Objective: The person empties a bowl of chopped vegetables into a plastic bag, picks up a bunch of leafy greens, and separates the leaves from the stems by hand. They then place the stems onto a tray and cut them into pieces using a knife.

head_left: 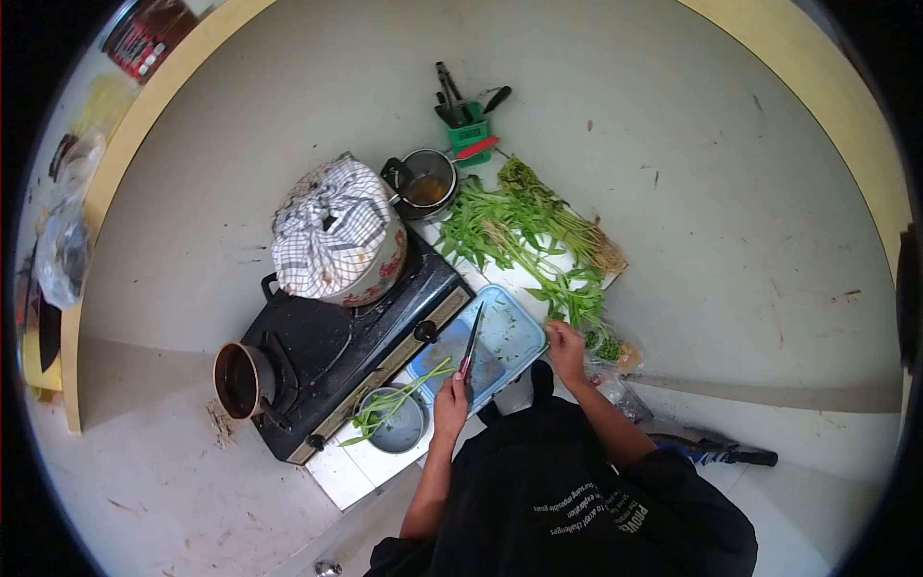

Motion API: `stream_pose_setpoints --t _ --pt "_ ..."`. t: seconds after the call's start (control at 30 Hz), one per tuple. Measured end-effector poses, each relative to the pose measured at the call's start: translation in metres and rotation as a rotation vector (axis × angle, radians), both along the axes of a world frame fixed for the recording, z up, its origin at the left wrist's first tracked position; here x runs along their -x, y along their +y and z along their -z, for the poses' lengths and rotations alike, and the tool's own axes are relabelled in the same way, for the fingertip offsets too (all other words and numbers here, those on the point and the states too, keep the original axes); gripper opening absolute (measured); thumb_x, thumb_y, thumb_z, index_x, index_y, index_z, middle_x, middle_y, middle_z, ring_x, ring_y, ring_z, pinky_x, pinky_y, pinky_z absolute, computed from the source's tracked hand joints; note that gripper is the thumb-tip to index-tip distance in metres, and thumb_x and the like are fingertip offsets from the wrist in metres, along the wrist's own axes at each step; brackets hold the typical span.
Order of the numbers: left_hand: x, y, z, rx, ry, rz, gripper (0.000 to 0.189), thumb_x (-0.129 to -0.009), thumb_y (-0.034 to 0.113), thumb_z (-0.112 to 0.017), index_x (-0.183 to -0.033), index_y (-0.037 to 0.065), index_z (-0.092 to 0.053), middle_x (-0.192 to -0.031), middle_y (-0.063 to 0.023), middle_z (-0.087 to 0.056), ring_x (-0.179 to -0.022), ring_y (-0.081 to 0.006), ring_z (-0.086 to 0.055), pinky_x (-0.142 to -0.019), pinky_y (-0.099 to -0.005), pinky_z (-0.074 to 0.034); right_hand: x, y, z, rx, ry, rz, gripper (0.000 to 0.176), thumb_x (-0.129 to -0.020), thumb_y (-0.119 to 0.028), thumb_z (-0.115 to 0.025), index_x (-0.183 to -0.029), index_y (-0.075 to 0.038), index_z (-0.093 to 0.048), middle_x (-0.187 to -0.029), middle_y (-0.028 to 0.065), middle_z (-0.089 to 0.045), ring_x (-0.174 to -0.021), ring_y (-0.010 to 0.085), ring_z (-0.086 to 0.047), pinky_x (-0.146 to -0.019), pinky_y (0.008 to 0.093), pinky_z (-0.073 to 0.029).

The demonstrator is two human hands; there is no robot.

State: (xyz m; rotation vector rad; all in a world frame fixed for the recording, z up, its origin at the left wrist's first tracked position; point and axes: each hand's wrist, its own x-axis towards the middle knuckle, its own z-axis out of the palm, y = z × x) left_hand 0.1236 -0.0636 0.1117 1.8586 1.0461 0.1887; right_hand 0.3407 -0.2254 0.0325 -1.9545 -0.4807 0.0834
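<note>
My left hand (pixel 449 408) is closed round the handle of a knife (pixel 474 338), whose dark blade points up and away over a light blue tray (pixel 512 332). Small green bits lie in the tray. My right hand (pixel 566 352) is at the tray's right edge, fingers bent together; whatever they hold, if anything, is too small to make out. Just beyond it spreads a heap of leafy greens (pixel 495 216) with roots to the right. Left of my left hand, a metal bowl (pixel 400 432) has green stems (pixel 389 404) lying across its rim.
A black gas stove (pixel 312 337) carries a large pot (pixel 377 279) covered by a checked cloth (pixel 332 231). A small saucepan (pixel 240 381) stands at its left end. Behind are a strainer (pixel 428 183) and a green utensil holder (pixel 469 135). A plastic bag (pixel 620 394) lies right.
</note>
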Motion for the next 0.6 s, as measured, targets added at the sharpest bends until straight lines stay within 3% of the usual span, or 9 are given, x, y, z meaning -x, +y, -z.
stream_pose_setpoints --t 0.17,0.27,0.37,0.47,0.6 --pt "-0.009 0.001 0.007 0.002 0.055 0.083 0.053 -0.105 0.044 -0.037 -0.101 0.000 -0.067 -0.086 -0.0271 -0.067 -0.085 -0.0448 -0.065 -0.077 -0.0467 -0.049 -0.032 -0.108 0.026 0.257 -0.127 0.375 0.018 -0.095 -0.012 -0.056 -0.102 0.000 -0.068 -0.094 0.0217 -0.064 -0.093 0.0405 -0.063 -0.081 0.0449 -0.049" --pt "-0.019 0.000 -0.001 0.006 0.072 0.123 0.053 -0.105 0.043 -0.037 -0.102 -0.001 -0.066 -0.086 -0.0273 -0.067 -0.086 -0.0454 -0.064 -0.078 -0.0472 -0.049 -0.051 -0.157 0.039 0.475 -0.077 0.367 0.023 -0.095 -0.015 -0.057 -0.111 -0.001 -0.067 -0.100 0.0218 -0.063 -0.097 0.0409 -0.061 -0.085 0.0465 -0.049" --pt "-0.024 -0.002 0.006 0.000 0.042 0.146 0.053 -0.105 0.043 -0.037 -0.101 -0.002 -0.066 -0.086 -0.0273 -0.067 -0.085 -0.0456 -0.064 -0.077 -0.0473 -0.049 -0.066 -0.191 0.066 0.628 -0.017 0.288 0.036 -0.087 -0.009 -0.067 -0.123 -0.004 -0.063 -0.111 0.0196 -0.065 -0.096 0.0353 -0.065 -0.086 0.0441 -0.051" --pt "-0.028 -0.005 0.008 -0.007 0.018 0.146 0.053 -0.105 0.043 -0.038 -0.100 -0.002 -0.066 -0.086 -0.0275 -0.067 -0.085 -0.0456 -0.064 -0.077 -0.0474 -0.049 -0.072 -0.215 0.115 0.685 -0.152 0.341 0.046 -0.086 -0.009 -0.069 -0.131 -0.006 -0.059 -0.121 0.0197 -0.063 -0.096 0.0339 -0.067 -0.085 0.0406 -0.053" --pt "-0.029 -0.008 0.005 0.018 0.024 0.141 0.052 -0.105 0.042 -0.039 -0.102 -0.002 -0.065 -0.088 -0.0287 -0.066 -0.086 -0.0465 -0.064 -0.078 -0.0482 -0.049 -0.072 -0.218 0.128 0.549 0.080 0.467 0.034 -0.087 -0.010 -0.070 -0.120 -0.002 -0.066 -0.112 0.0182 -0.068 -0.090 0.0275 -0.069 -0.080 0.0375 -0.055"
